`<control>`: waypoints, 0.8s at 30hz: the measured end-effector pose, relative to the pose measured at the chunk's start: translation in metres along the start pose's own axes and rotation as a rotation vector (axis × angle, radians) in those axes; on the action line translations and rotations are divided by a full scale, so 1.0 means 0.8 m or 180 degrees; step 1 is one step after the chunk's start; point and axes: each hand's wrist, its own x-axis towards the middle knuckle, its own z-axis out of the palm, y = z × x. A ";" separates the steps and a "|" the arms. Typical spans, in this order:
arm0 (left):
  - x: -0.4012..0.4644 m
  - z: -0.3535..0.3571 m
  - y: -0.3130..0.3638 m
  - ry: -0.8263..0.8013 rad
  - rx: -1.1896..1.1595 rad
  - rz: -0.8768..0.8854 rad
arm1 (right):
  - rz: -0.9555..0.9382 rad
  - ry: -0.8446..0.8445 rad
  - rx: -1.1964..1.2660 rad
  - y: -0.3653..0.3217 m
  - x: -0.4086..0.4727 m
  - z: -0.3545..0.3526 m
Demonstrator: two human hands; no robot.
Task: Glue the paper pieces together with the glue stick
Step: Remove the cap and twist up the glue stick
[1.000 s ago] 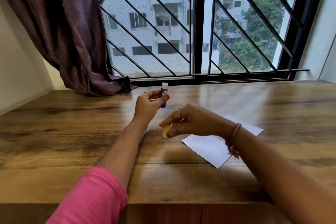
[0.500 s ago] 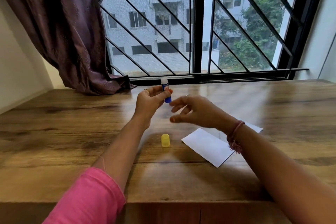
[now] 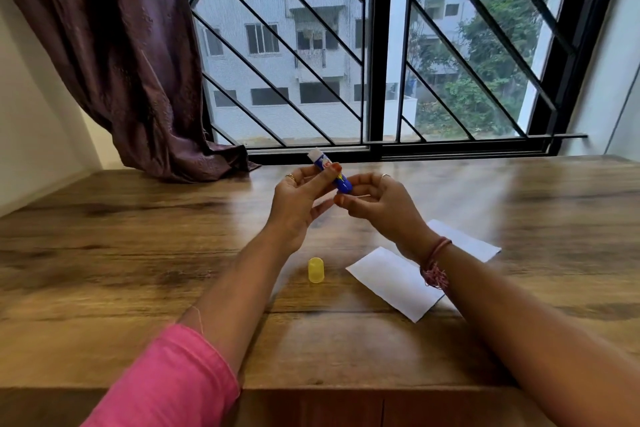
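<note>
Left hand (image 3: 298,199) grips uncapped glue stick (image 3: 330,173) above table (image 3: 104,253); right hand (image 3: 375,203) curled at its base, likely twisting. Cap (image 3: 316,270) beside paper (image 3: 401,282). Next: apply glue.

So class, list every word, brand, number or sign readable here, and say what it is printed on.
Glue stick label: red and yellow print on the blue tube, too blurred to read.
Yellow cap: no print visible.
White paper: blank on the side showing.
Nothing else carries legible text.
</note>
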 end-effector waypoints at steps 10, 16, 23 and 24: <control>-0.005 0.003 0.000 0.0069 0.0165 0.0093 | 0.0024 -0.0092 -0.0106 -0.004 -0.003 0.007; -0.005 0.002 0.002 -0.0035 0.0142 0.0065 | 0.0180 -0.0171 -0.0004 -0.003 -0.004 0.010; -0.006 0.004 0.003 -0.0055 0.0257 0.0127 | 0.1059 -0.0467 0.0765 -0.004 -0.001 0.004; -0.006 0.004 0.003 -0.0018 0.0257 0.0143 | 0.1072 -0.0498 0.0888 -0.005 -0.001 0.002</control>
